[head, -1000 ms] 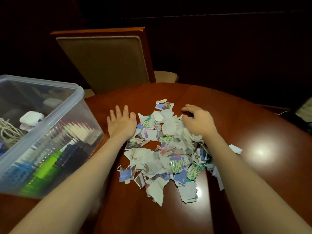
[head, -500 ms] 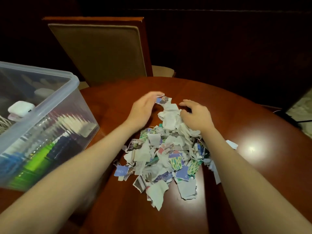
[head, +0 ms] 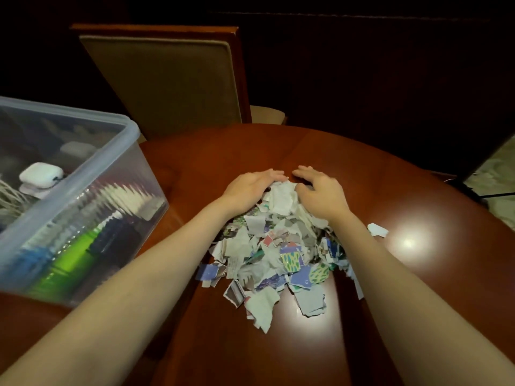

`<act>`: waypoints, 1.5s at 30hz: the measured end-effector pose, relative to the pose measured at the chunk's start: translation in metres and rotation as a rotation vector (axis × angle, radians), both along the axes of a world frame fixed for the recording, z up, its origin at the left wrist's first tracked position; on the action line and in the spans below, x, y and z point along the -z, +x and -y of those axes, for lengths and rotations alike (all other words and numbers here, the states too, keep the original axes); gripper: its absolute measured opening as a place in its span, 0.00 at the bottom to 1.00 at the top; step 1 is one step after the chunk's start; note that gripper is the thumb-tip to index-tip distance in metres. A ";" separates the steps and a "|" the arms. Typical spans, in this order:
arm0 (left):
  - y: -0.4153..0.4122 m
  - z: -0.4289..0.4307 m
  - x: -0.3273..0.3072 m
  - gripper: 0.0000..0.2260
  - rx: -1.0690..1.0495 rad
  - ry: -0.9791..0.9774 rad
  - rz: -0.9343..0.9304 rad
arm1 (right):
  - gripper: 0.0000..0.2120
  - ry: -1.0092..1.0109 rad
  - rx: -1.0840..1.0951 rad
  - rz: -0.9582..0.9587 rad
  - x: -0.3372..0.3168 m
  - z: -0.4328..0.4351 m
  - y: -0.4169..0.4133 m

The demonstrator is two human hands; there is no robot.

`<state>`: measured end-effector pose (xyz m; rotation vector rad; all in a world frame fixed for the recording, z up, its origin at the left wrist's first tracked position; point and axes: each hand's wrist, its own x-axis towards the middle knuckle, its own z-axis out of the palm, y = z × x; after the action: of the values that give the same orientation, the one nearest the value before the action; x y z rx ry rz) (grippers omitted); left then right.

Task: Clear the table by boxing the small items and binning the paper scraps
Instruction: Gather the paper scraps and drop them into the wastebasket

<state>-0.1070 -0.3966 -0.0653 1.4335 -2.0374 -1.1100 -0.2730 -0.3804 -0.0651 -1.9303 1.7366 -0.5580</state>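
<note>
A tan-cushioned wooden chair (head: 167, 79) stands behind the glossy reddish table (head: 418, 190), against a dark wall (head: 362, 65).

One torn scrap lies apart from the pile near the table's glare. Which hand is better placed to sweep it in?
Probably the right hand: the stray scrap lies just outside the right forearm, while the left hand cups the paper pile's far left side.

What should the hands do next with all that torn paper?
Probably pull toward the body, raking the pile of torn white and coloured paper scraps tighter. The left hand and right hand are cupped at its far edge, fingertips nearly meeting, while one white scrap lies apart on the round reddish wooden table.
</note>
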 end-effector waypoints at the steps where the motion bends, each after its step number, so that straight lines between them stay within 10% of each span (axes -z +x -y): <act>1: 0.000 -0.007 -0.003 0.15 -0.010 0.008 -0.009 | 0.21 0.011 -0.006 0.005 -0.002 -0.008 0.004; 13: 0.013 -0.094 -0.006 0.16 0.131 -0.053 0.147 | 0.17 -0.033 0.028 0.177 -0.015 -0.108 0.011; 17: 0.029 -0.112 -0.009 0.16 0.206 -0.007 0.080 | 0.19 -0.270 0.337 -0.066 -0.016 -0.109 -0.031; 20: 0.046 -0.117 -0.018 0.17 0.099 -0.140 0.105 | 0.22 0.009 0.402 -0.228 -0.006 -0.108 -0.052; 25: 0.075 -0.107 -0.016 0.20 -0.223 -0.066 0.126 | 0.23 0.077 0.169 -0.138 -0.010 -0.108 -0.018; 45: 0.052 -0.148 0.005 0.20 0.048 -0.097 0.103 | 0.20 -0.021 0.017 0.008 -0.001 -0.170 0.071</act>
<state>-0.0552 -0.2491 -0.0698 1.4277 -2.1759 -0.9593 -0.2023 -0.2108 -0.0636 -1.9268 1.7507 -0.5911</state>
